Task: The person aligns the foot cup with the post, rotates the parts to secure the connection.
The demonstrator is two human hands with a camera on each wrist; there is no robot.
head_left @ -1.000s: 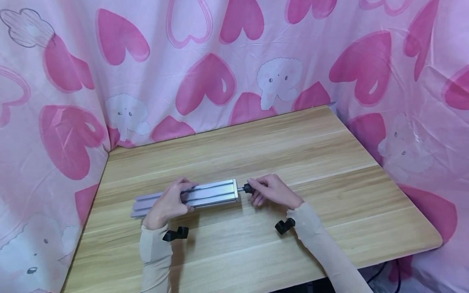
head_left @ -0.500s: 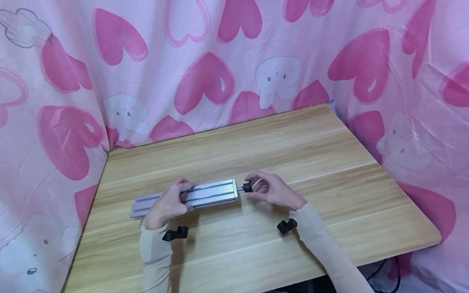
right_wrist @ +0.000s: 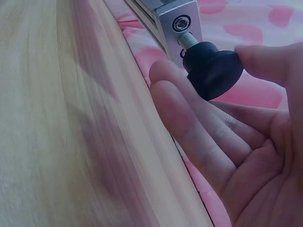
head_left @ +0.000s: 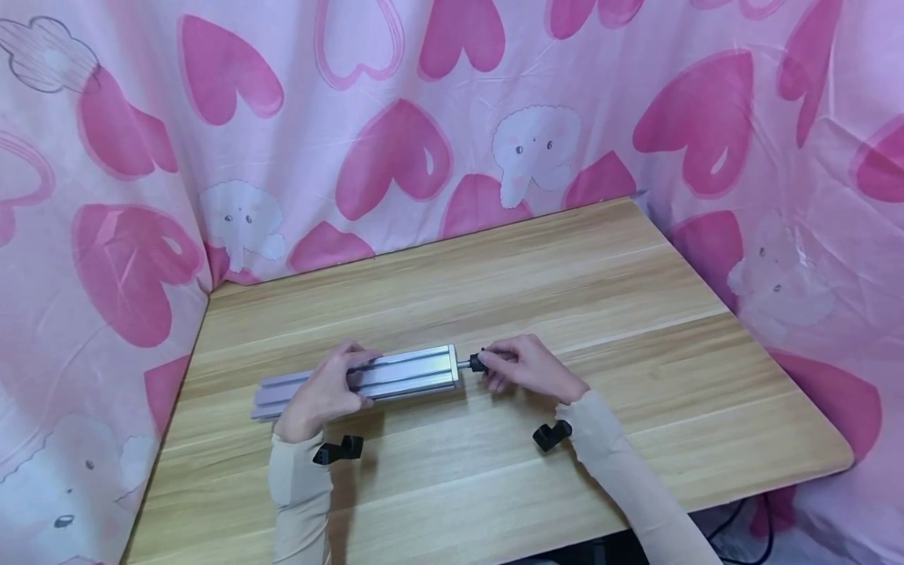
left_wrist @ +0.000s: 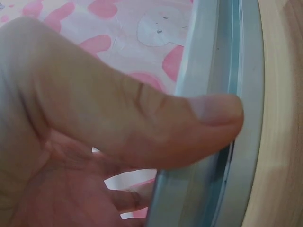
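A silver aluminium profile lies on the wooden table. My left hand grips its middle, the thumb pressed across a slot of the profile. A black round knob on a threaded stud sticks out of the profile's right end. My right hand pinches that knob. In the right wrist view the knob sits between thumb and fingers, with some bare thread showing before the profile's end face.
Pink heart-patterned cloth hangs close behind and on both sides of the table. Black camera mounts sit at the left wrist and the right wrist. The table's front right corner is rounded.
The right hand's fingers spread off the knob half a second ago and have closed on it again. The left hand and the profile have stayed put.
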